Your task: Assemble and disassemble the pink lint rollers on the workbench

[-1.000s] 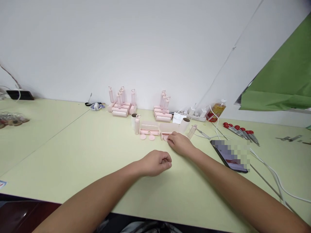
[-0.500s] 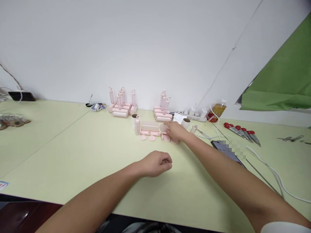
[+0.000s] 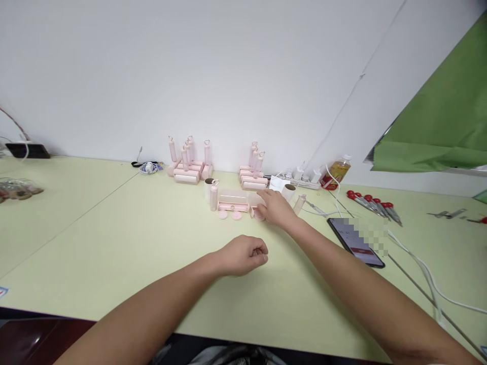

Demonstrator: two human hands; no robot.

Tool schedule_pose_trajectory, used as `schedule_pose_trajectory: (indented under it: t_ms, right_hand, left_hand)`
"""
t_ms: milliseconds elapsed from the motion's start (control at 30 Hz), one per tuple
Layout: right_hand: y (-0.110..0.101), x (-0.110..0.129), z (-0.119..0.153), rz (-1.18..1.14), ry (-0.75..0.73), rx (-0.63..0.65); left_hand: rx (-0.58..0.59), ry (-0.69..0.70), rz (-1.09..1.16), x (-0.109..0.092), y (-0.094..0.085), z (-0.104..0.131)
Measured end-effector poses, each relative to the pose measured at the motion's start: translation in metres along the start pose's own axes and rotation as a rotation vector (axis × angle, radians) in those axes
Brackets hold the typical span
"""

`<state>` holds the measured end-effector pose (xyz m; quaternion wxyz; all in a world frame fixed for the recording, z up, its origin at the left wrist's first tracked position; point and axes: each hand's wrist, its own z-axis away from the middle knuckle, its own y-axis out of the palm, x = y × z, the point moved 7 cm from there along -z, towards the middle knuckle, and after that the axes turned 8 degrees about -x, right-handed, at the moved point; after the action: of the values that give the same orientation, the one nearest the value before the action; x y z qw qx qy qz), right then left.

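Observation:
My left hand [image 3: 243,255] is over the near middle of the table, fingers curled in and thumb against them, with nothing visible in it. Farther forward, my right hand [image 3: 277,208] reaches over a small open pink case [image 3: 254,211] with a clear lid; its fingertips are partly hidden, so I cannot tell whether they grip it. Left of that hand lies a second, longer open pink case [image 3: 233,206] with a raised clear lid. Small pink discs [image 3: 222,215] lie in front of the cases. A pink handle with a loop [image 3: 213,196] stands at the left, beside a white roll [image 3: 208,188].
Pink rollers lie along the wall in a left group [image 3: 186,176] and a right group [image 3: 254,182], with handles upright. Another white roll [image 3: 288,192] and a clear pink piece [image 3: 300,204] are right of my hand. Farther right are a bottle [image 3: 335,173], phone [image 3: 353,241], cables and red-capped tubes [image 3: 375,202].
My right hand has shifted slightly over the right case, and a disc seen beside it before is no longer visible. The view has shifted a little. My left hand keeps its pose.

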<state>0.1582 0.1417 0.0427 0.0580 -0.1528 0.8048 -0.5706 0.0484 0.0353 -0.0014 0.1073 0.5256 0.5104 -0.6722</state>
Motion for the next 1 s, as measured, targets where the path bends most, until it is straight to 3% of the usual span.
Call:
schedule_pose_trajectory:
  t_ms: [167, 333, 600, 1000]
  right_hand:
    - [-0.021, 0.026, 0.046, -0.226, -0.056, -0.168]
    - [-0.013, 0.043, 0.082, -0.580, -0.036, -0.003]
    - [0.018, 0.040, 0.081, -0.880, 0.072, 0.113]
    - [0.027, 0.037, 0.079, -0.935, 0.069, 0.146]
  left_hand:
    - [-0.013, 0.010, 0.008, 0.000, 0.000, 0.000]
    - [0.005, 0.094, -0.021, -0.006, 0.001, -0.001]
    - [0.030, 0.056, -0.046, -0.001, 0.000, -0.001]
    - [0.032, 0.031, -0.059, -0.001, -0.001, -0.001]
